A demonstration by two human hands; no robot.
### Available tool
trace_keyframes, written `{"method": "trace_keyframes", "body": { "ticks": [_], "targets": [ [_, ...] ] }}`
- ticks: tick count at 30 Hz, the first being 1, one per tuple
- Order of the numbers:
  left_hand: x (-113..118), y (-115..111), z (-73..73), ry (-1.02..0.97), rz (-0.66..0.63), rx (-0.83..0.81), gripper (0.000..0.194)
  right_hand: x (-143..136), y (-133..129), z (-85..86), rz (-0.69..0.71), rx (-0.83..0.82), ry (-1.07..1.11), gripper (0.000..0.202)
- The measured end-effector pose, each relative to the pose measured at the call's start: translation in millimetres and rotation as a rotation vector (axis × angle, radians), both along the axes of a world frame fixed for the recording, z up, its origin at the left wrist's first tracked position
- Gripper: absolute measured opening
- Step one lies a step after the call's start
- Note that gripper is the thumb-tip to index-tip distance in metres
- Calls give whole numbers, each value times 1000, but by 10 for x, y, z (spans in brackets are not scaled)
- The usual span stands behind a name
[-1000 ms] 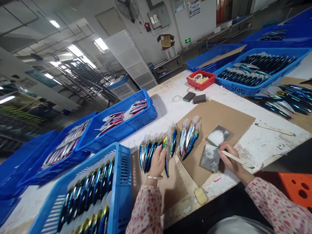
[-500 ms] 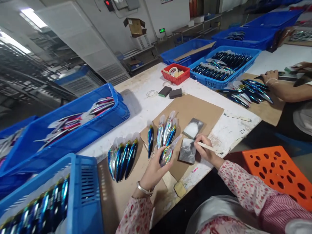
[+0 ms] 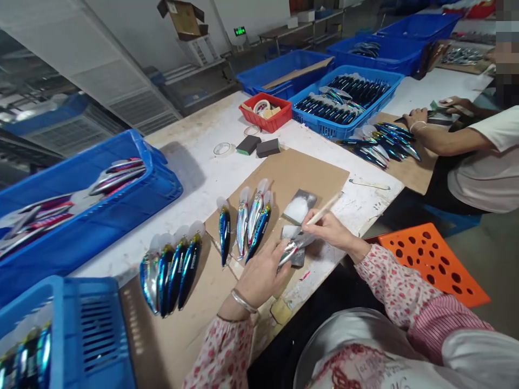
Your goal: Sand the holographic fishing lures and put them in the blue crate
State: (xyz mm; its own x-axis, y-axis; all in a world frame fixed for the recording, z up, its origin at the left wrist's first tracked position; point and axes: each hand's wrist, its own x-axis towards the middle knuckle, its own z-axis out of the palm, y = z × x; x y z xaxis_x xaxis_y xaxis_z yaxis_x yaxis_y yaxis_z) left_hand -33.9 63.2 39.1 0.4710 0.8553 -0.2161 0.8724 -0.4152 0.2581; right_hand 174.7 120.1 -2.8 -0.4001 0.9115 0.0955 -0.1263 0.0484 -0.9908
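Note:
My left hand (image 3: 263,270) is closed round a silvery fishing lure (image 3: 288,253) over the cardboard sheet (image 3: 312,167). A thin pale stick (image 3: 326,208) is pinched in my right hand (image 3: 330,229), close to the lure's clear bill. Beneath the lure lies a dark block (image 3: 299,259), partly hidden. Another dark block with a white top (image 3: 300,207) rests just behind it. Several lures (image 3: 255,219) lie fanned out beyond my left hand, and another group (image 3: 172,273) sits to the left.
Blue crates of lures (image 3: 89,189) stand at the left; a slotted blue basket (image 3: 97,329) is nearer. Behind are a red box (image 3: 265,123), dark sanding blocks (image 3: 268,147) and a filled blue basket (image 3: 344,127). A person's hand (image 3: 416,116) works at the right, above an orange perforated crate (image 3: 438,265).
The view has shifted right. My left hand has brought the lure over the near dark block, and the stick in my right hand has swung up to meet its bill.

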Motion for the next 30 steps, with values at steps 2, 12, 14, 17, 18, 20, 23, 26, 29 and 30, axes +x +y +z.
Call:
{"method": "trace_keyframes", "body": {
  "ticks": [2, 12, 14, 17, 18, 20, 23, 26, 29, 30],
  "targets": [
    [56, 28, 3, 67, -22, -12, 41, -26, 37, -15, 60, 14, -37, 40],
    [99, 68, -30, 203, -15, -11, 41, -120, 116, -50, 157, 223, -454, 32],
    [86, 81, -31, 178, -20, -22, 40, -127, 124, -51, 170, 238, -479, 30],
    [75, 97, -29, 140, -21, -38, 37, -134, 127, -68, 191, 248, -504, 28],
    [75, 101, -25, 137, -21, -45, 37, -137, 127, -76, 195, 247, -507, 28],
    [79, 108, -13, 137, -22, -59, 37, -140, 125, -90, 199, 235, -509, 28],
    [86, 112, 6, 134, -22, -74, 38, -142, 125, -106, 202, 219, -502, 28],
    [86, 111, 9, 128, -14, -72, 38, -143, 123, -113, 200, 224, -494, 29],
    [80, 110, -4, 111, -21, -62, 36, -147, 119, -110, 184, 220, -498, 30],
    [78, 111, -9, 106, -23, -59, 36, -149, 117, -109, 181, 218, -499, 29]
  ]
}}
